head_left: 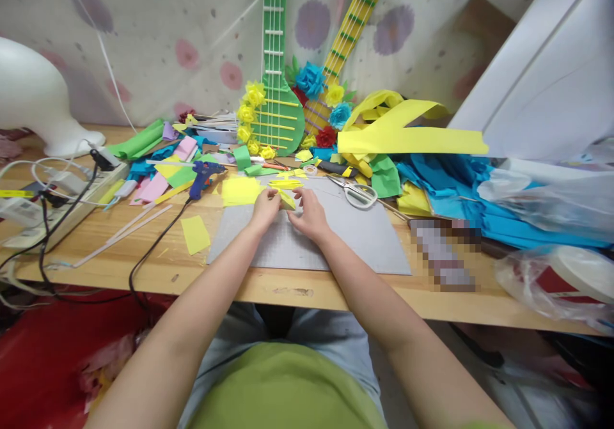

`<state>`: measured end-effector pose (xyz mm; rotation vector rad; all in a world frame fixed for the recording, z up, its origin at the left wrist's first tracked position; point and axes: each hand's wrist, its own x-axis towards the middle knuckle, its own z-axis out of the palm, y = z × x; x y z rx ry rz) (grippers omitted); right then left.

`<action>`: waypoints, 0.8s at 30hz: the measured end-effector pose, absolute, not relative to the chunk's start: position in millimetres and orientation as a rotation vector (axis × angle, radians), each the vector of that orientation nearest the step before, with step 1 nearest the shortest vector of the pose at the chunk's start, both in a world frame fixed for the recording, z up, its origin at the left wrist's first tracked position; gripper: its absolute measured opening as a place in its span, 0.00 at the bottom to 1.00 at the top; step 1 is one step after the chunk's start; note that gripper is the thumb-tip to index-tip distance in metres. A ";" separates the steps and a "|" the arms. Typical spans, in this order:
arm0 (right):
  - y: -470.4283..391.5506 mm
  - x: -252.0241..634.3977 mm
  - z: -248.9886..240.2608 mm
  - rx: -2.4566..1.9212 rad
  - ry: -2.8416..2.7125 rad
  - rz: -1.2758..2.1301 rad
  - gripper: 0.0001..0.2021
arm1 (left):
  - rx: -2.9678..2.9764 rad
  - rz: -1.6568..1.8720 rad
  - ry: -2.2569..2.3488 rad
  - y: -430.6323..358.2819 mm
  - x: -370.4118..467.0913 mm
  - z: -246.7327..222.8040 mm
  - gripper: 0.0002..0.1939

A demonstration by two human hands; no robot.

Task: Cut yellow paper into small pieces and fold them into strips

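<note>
Over the grey cutting mat (355, 243), my left hand (267, 209) pinches a small folded piece of yellow paper (286, 200). My right hand (309, 213) is at the other side of that piece, its thumb and fingers curved apart around the paper's right edge. Just behind the hands lie yellow paper strips (284, 184) and a stack of yellow sheets (241, 190). White-handled scissors (361, 195) rest on the mat to the right. A blue glue gun (204, 176) stands to the left of the mat.
A green paper instrument (281, 119) and a yellow one (352, 26) lean at the back. Power strips with cables (71, 205) are at the left. Blue paper (451, 186) and a plastic-wrapped tub (570, 275) occupy the right. A loose yellow sheet (196, 234) lies left.
</note>
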<state>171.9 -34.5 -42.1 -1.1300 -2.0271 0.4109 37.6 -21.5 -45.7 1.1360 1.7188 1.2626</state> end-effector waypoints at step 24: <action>-13.4 172.1 -54.3 -1.271 -2.071 0.528 0.17 | 2.029 0.820 1.959 -41.6 10.1 -46.2 0.14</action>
